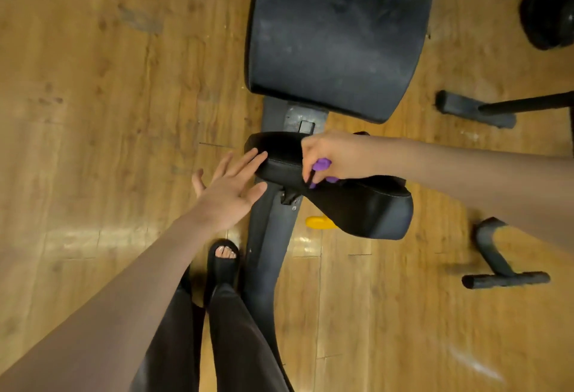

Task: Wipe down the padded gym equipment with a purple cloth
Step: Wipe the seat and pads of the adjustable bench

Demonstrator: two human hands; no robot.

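Here, a purple cloth (pixel 321 165) is seen bunched inside the curled fingers (pixel 310 174) of the right hand (pixel 334 157), pressed on a small black pad (pixel 357 202). The left hand (pixel 231 186) is held flat, fingers spread, its tips touching the pad's end. A larger black pad (pixel 338 34) is mounted beyond, above a wooden floor (pixel 93 112).

A worn wooden plank floor (pixel 102 87) carries everything here, marked with dark scuffs and pale glare patches. Directly on it stands the dark metal frame (pixel 267 255) of a gym machine. To the right rest a black T-shaped foot bar (pixel 506 279) and a rubber-capped leg end (pixel 475 110). A yellow object (pixel 320 223) lies beside the frame, partly hidden. A black open-toed sandal (pixel 224 262) stands just left of the frame.
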